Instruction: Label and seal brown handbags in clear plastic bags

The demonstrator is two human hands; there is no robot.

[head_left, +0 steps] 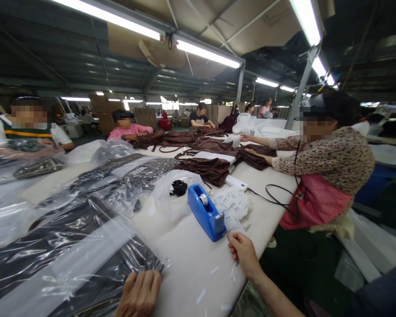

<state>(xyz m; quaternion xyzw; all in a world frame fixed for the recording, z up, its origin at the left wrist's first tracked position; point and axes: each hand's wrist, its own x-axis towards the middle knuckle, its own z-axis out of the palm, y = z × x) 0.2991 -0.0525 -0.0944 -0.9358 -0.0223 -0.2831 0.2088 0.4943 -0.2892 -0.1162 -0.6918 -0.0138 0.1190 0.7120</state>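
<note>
My left hand (pixel 140 290) has its fingers curled over the near right corner of a clear plastic bag (pixel 86 246). Inside the plastic lie dark folded goods with a pale strip across them. My right hand (pixel 244 253) pinches thumb and forefinger together just off the front of a blue tape dispenser (pixel 206 213). A bit of clear tape shows at its fingertips, by the dispenser's cutting end. White paper tags (pixel 232 204) are heaped right behind the dispenser.
Brown bags (pixel 204 169) are piled farther along the table, beside a white device (pixel 236 182) with a black cable. A co-worker in a patterned top (pixel 326 154) handles them at the right. More people sit at the left and far end. Tape scraps (pixel 200 296) dot the near tabletop.
</note>
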